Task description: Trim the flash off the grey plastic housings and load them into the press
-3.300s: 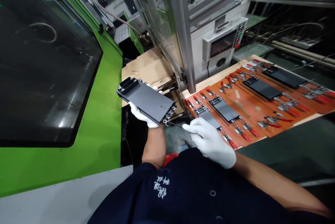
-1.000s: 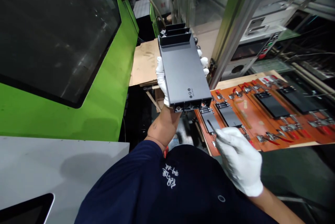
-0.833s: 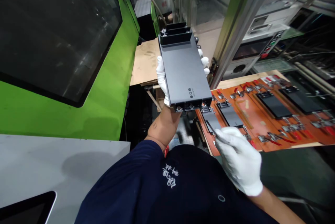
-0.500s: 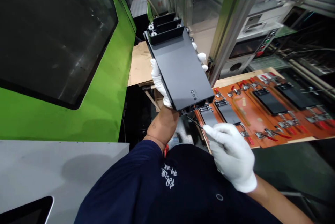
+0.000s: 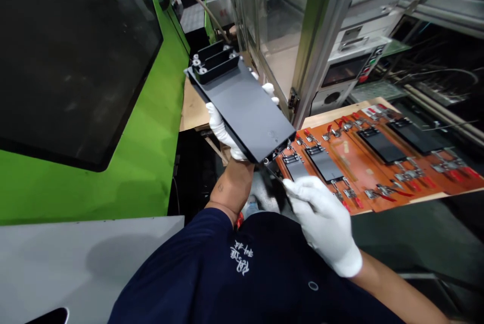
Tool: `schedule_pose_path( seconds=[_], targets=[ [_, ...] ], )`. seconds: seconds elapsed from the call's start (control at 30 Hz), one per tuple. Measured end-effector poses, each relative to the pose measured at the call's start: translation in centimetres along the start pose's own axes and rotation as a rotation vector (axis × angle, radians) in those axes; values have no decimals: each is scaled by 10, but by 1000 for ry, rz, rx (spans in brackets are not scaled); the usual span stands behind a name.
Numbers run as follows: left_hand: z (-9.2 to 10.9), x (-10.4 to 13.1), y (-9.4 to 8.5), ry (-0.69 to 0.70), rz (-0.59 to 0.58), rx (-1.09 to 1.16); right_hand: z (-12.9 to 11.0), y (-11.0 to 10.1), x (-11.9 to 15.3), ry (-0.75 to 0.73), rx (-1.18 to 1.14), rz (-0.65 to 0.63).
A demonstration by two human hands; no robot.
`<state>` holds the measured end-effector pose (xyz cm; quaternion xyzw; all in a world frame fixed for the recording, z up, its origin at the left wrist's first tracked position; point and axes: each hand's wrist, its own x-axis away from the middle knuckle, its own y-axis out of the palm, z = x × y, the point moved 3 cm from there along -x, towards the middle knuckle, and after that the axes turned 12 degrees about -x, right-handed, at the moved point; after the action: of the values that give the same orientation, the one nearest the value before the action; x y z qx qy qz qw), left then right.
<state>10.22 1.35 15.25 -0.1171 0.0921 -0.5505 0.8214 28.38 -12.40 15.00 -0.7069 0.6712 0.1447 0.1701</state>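
A dark grey, box-like plastic housing (image 5: 245,109) is held up in front of me, tilted, with open compartments and pale round fittings at its far end. My left hand (image 5: 223,132), in a white glove, wraps it from below; the thumb lies along its left edge and fingertips show past its right edge. In my gloved right hand (image 5: 321,218) I pinch a thin dark rod-like tool (image 5: 273,172). Its tip is at the housing's near end, beside a small round fitting; whether it touches I cannot tell.
On the right, a table with orange boards (image 5: 350,162) carries several similar dark parts (image 5: 381,145) among red-handled toggle clamps (image 5: 385,193). A green machine (image 5: 143,157) with a dark window stands left. A metal-framed glass partition (image 5: 278,26) rises ahead, and cardboard (image 5: 192,107) lies behind the housing.
The housing and my left hand have shifted left in view, and the housing's far end is lower. My right hand has moved slightly left with the tool. The camera view has turned a little.
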Motion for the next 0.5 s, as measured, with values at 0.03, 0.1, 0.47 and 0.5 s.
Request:
schedule_pose_path(
  seconds=[0.03, 0.1, 0.47, 0.5],
  targets=[
    [11, -4, 1, 36, 4, 60, 5, 1, -2, 70, -22, 4],
    [29, -6, -2, 154, 2, 233, 16, 5, -9, 237, -98, -39],
    [-21, -59, -61, 183, -110, 581, 174, 51, -35, 1032, -546, -52],
    [-29, -63, -70, 175, -122, 560, 200, 50, -47, 1071, -503, 14]
  ],
)
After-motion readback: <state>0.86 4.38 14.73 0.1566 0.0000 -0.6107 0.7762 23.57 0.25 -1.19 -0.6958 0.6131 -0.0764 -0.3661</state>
